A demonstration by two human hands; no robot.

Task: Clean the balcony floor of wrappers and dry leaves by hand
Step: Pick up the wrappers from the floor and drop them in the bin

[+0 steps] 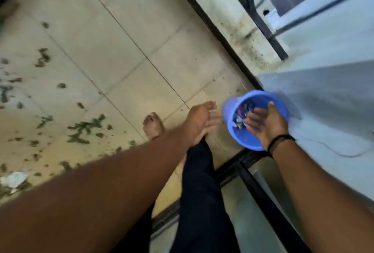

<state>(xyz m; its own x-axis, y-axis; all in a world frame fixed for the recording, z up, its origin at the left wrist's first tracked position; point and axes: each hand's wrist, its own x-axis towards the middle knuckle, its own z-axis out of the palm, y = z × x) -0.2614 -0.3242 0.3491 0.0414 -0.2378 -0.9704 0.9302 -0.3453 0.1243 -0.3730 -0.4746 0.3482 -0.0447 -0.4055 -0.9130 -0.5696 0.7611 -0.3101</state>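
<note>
Both hands met at the lower right of the frame: the right hand (263, 123) lay spread over the mouth of a small round blue plastic bucket (253, 119), fingers straight and reaching inside while the thumb rested along the far rim, apparently to steady it or press its load down, and the left hand (202, 121) hovered just beside the bucket's near wall, fingers relaxed and holding nothing. Inside lay a jumble of coloured wrappers (240, 117), which suggested the bucket served as the collecting bin and was kept close for dropping litter in. Its long axis ran tilted, mouth turned up toward the camera and slightly to the right, base toward the beige tiled balcony floor (121, 50). Scattered dark dry leaves (85, 127) and a crumpled white wrapper (14, 178) lay at the left, well apart from the bucket, so much clearing seemed left.
</note>
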